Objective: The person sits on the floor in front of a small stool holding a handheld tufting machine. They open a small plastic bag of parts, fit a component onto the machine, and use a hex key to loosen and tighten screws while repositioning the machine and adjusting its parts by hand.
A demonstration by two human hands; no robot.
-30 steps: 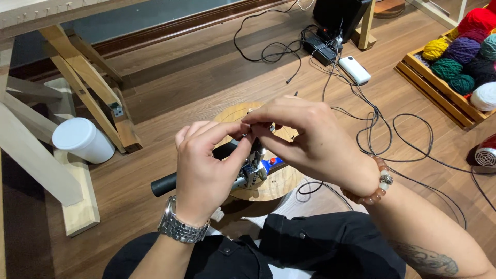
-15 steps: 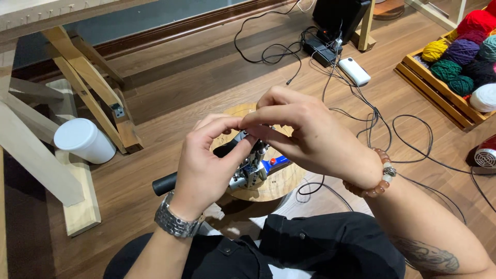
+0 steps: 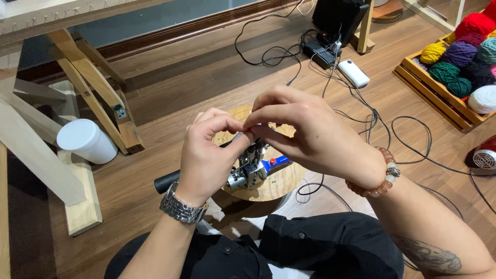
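A white round container [image 3: 87,140] with a lid is standing on the floor at the left, beside a wooden frame leg. No label, sign or lit screen is showing.

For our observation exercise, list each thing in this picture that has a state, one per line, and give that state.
Left hand: fingertips pinched against the right hand's, above the tool.
Right hand: fingers pinched together, meeting the left hand.
Tool: metal, black handle, beneath the hands, over a round wooden disc.
White cup: lying tilted on the floor by the wooden frame.
Yarn balls: packed in a wooden tray.
Cables: loose, tangled on the floor.
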